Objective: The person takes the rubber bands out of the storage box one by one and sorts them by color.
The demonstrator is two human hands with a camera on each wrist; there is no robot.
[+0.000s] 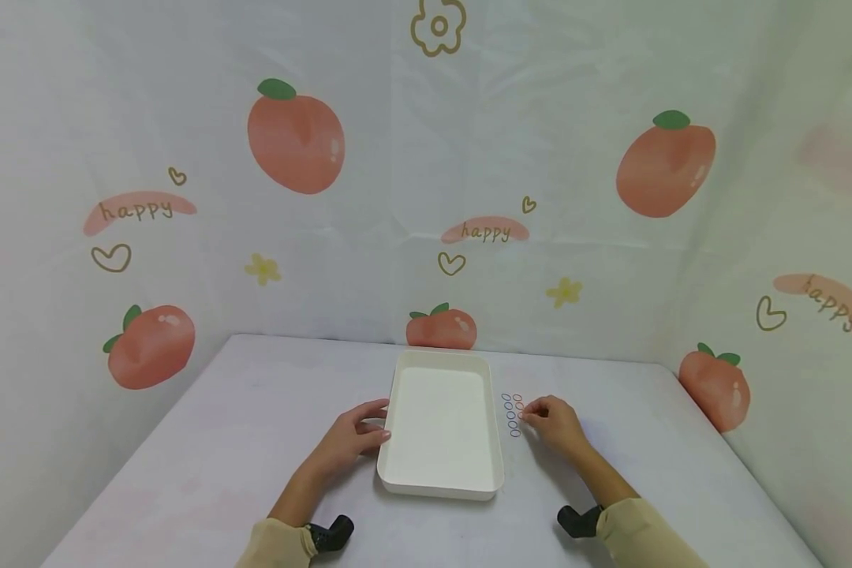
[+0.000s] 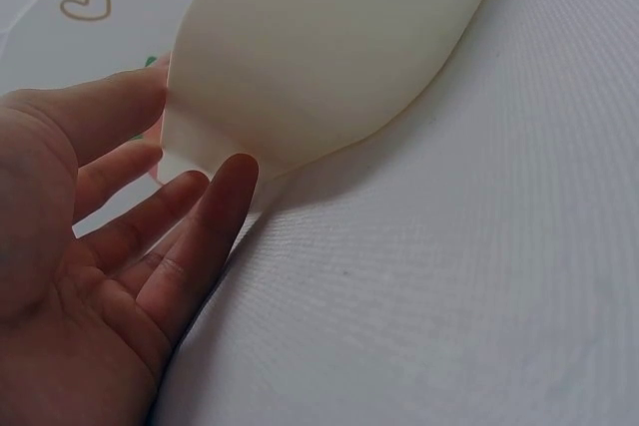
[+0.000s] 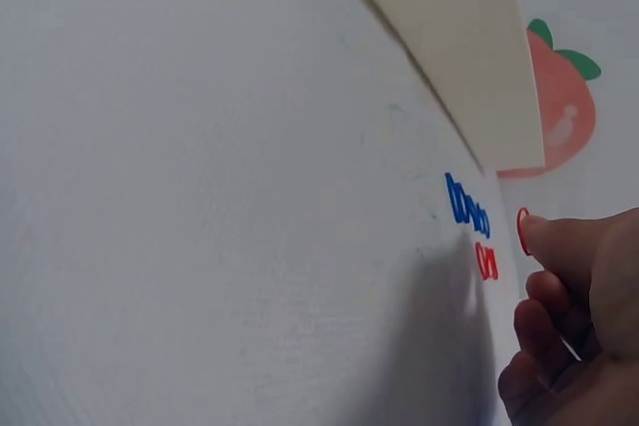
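A white rectangular tray (image 1: 440,491) lies on the table, its long side running away from me. At its left side, my left hand (image 1: 351,432) touches the wall and rim with fingers loosely extended; in the left wrist view the fingertips (image 2: 236,179) are against the tray's outer wall (image 2: 329,47). Right of the tray lie several small blue rings (image 1: 509,414) in a column, beside red rings (image 1: 517,397). My right hand (image 1: 557,422) is over the red column. Between thumb and fingertip it pinches a red ring (image 3: 523,232), held above the tabletop in the right wrist view.
A white cloth covers the table (image 1: 270,394). White curtains (image 1: 383,158) with peach prints stand behind and at both sides. Each wrist wears a black device, one on the left wrist (image 1: 331,534) and one on the right (image 1: 578,521).
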